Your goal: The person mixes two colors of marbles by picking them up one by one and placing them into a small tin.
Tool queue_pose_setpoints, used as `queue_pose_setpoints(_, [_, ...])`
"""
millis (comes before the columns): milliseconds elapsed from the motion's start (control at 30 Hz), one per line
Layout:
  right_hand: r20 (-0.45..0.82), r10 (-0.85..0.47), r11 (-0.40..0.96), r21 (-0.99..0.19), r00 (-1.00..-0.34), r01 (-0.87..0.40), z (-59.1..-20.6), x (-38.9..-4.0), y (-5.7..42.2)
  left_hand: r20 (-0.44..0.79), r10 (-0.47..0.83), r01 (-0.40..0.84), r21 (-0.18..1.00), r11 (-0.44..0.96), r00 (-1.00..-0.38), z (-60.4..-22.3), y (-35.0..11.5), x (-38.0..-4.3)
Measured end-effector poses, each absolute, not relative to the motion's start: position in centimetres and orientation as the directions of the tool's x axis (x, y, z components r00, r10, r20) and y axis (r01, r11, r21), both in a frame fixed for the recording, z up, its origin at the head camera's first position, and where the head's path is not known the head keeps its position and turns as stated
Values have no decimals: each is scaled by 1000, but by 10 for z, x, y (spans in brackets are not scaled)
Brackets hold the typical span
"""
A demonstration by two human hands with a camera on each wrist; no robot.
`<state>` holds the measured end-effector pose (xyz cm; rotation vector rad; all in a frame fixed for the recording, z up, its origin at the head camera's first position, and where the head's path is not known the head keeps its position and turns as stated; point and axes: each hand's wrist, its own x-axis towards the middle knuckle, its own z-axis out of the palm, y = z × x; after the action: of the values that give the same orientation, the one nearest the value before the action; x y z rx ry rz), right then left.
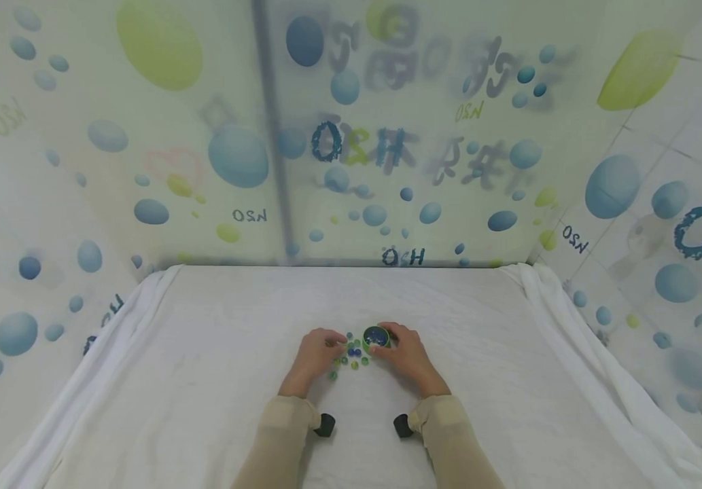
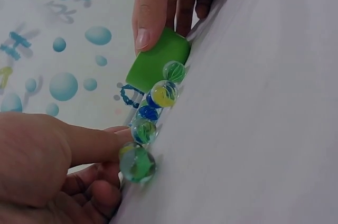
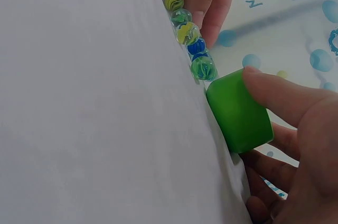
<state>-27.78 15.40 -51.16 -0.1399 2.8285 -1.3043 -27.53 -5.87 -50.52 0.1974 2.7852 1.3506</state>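
Observation:
My right hand (image 1: 408, 350) grips a small green cup (image 3: 240, 113) with its thumb on the near side and fingers curled round behind. The cup stands on the white cloth, its opening facing up, with a dark blue, shiny inside in the head view. To its left lies a loose cluster of glass marbles (image 1: 355, 352), clear with green, yellow and blue swirls. My left hand (image 1: 319, 353) rests at the left side of these marbles, its forefinger reaching in among them. One green marble (image 2: 138, 165) sits right by the left fingertips, which it partly hides.
White cloth (image 1: 204, 380) covers the table and hangs in folds at both sides. A pale wall sheet (image 1: 302, 88) with blue and green bubble prints rises behind the table's back edge. Black devices (image 1: 325, 425) are worn at both wrists.

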Motion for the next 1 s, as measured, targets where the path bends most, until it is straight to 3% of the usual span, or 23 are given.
queue_pose_setpoints(633, [23,-93,650,-756,-995,-78,-513,-279,154,5,122,87,734,674,-993,-504,-55,-275])
queue_pose_setpoints(1000, [9,-84,648,-759,-996,-61,-513,-280,154,-4,97,59,771,634,-995,-501,-56,-274])
